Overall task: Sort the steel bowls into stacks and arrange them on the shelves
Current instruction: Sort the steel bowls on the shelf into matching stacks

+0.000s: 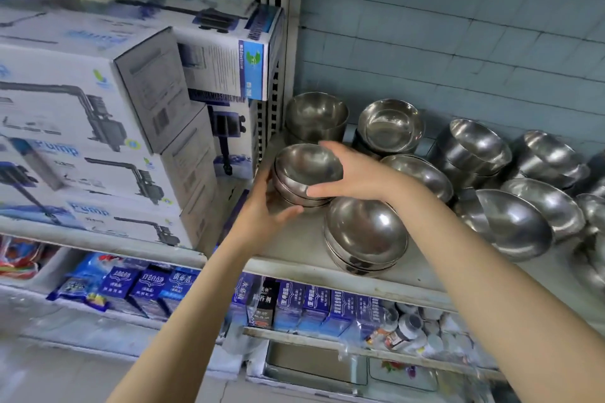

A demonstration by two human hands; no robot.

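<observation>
Bowls under handling: a small stack of steel bowls (306,170), mouths up, at the left end of the shelf (294,252), close to the perforated upright (288,42). The left hand (265,209) cups the stack's lower left side, fingers curled beneath it and thumb lying along the front. The right hand (353,173) grips the right side, fingers over the far rim and thumb pressed on the outer wall. Whether the stack's base touches the shelf cannot be told. Just beside it, toward the front edge, a second stack (366,235) sits tilted forward. Behind, near the tiled wall, stand a back-left stack (316,116) and a back-middle stack (389,127), both upright. Further right, loose bowls (514,222) lie tipped, leaning on one another. Left of the upright, white pump boxes (82,114) are piled. Blue cartons (314,304) line the shelf below.
</observation>
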